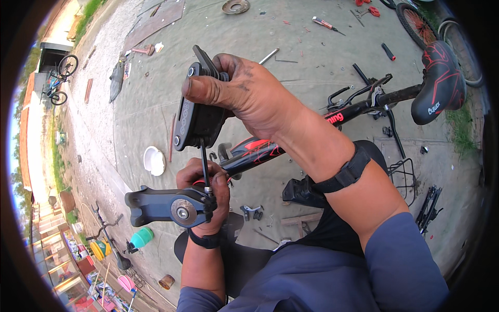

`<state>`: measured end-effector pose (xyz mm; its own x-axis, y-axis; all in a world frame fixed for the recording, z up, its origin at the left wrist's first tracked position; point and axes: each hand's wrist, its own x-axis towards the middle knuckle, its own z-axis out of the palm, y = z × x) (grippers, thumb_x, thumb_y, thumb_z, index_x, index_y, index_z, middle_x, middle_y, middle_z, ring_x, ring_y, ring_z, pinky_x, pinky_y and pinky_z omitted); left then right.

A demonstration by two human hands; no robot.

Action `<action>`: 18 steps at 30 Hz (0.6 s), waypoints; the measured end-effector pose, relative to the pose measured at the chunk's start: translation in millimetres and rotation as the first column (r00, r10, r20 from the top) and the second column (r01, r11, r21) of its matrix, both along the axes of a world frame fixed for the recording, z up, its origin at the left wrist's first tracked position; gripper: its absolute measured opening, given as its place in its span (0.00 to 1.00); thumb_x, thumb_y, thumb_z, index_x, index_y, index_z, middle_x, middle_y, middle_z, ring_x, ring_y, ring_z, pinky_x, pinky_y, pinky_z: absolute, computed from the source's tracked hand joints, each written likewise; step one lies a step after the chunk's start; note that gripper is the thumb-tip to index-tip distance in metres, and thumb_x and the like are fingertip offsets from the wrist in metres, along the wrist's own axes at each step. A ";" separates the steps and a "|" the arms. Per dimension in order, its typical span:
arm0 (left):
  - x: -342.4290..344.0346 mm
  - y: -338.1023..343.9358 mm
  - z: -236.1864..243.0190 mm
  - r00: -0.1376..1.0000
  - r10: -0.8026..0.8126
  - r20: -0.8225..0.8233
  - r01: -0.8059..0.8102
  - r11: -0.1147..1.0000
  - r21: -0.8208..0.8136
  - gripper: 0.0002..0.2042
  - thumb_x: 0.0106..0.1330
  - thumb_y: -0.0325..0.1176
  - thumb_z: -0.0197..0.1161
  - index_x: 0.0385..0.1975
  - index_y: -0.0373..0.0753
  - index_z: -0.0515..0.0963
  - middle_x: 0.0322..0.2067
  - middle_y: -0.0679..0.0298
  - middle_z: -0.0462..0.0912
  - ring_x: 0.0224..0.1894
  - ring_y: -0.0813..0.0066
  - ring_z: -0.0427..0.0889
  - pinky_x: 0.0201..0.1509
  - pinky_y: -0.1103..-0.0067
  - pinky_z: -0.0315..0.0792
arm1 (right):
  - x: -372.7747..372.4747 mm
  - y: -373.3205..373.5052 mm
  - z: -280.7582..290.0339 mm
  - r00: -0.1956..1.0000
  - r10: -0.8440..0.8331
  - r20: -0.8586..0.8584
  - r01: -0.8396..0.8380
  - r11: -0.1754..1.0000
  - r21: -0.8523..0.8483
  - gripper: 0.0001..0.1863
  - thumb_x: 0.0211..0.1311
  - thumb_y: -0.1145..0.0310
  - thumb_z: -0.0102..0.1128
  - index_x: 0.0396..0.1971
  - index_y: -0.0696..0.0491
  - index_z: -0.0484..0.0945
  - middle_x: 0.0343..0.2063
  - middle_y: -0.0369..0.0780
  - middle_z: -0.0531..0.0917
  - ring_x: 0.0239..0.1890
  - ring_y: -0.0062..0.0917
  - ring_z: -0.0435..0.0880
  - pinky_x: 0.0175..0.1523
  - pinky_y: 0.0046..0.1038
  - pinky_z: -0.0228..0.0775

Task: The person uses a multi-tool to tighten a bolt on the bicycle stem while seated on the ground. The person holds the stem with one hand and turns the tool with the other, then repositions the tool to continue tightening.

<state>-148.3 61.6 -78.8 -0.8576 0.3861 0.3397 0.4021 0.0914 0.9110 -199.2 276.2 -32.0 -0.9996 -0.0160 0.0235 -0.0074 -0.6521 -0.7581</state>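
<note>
My right hand (pixel 244 91) grips a black folding multi-tool (pixel 197 117), thumb along its side. One hex key (pixel 205 161) points down from the tool, its tip at a bolt on the clamp of a black handlebar stem (pixel 163 206). A round top cap with a bolt sits on that stem. My left hand (pixel 215 192) is closed around the front of the bike just beyond the stem; its fingers partly hide what they wrap. The black and red bicycle frame (pixel 260 156) runs from there to the upper right, ending at a black and red saddle (pixel 441 83).
A white bowl-like piece (pixel 154 160) lies left of my hands on the grey-green ground sheet (pixel 156 88). A screwdriver (pixel 327 24), a black-handled tool (pixel 388 51) and a wheel (pixel 413 26) lie farther off. Brake parts (pixel 252 212) rest near my knees. A wire rack (pixel 403 177) is at right.
</note>
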 end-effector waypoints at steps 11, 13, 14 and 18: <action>1.1 -0.2 1.2 1.000 0.020 0.013 -0.020 1.000 -0.021 0.15 0.68 0.21 0.62 0.48 0.38 0.65 0.35 0.58 0.76 0.34 0.73 0.79 0.41 0.77 0.75 | 0.5 -18.5 18.5 0.956 -0.294 -0.010 0.271 0.864 0.425 0.27 0.53 0.51 0.83 0.37 0.59 0.81 0.29 0.35 0.83 0.32 0.14 0.82 0.35 0.20 0.76; 1.0 0.8 2.7 1.000 0.006 0.002 -0.006 1.000 -0.012 0.15 0.68 0.21 0.62 0.48 0.38 0.65 0.35 0.59 0.77 0.34 0.73 0.79 0.41 0.77 0.75 | 0.3 -16.1 12.2 0.987 -0.158 0.034 0.151 0.978 0.145 0.27 0.57 0.49 0.79 0.38 0.59 0.81 0.28 0.33 0.82 0.29 0.14 0.81 0.32 0.20 0.73; 0.1 0.9 2.5 1.000 0.008 -0.006 -0.008 1.000 -0.023 0.15 0.67 0.20 0.62 0.48 0.38 0.65 0.35 0.59 0.77 0.34 0.73 0.79 0.41 0.77 0.75 | 0.6 -13.2 9.1 0.996 -0.082 0.041 0.083 0.997 0.000 0.27 0.59 0.47 0.77 0.38 0.60 0.82 0.27 0.33 0.82 0.28 0.14 0.80 0.31 0.19 0.72; -0.9 1.4 1.9 0.999 0.035 -0.024 -0.037 0.998 -0.052 0.15 0.67 0.21 0.63 0.48 0.38 0.65 0.34 0.59 0.77 0.33 0.73 0.79 0.41 0.77 0.75 | 1.5 -4.4 -0.1 0.994 0.108 0.007 -0.108 0.994 -0.017 0.27 0.67 0.48 0.67 0.50 0.59 0.84 0.27 0.32 0.81 0.27 0.14 0.79 0.32 0.21 0.75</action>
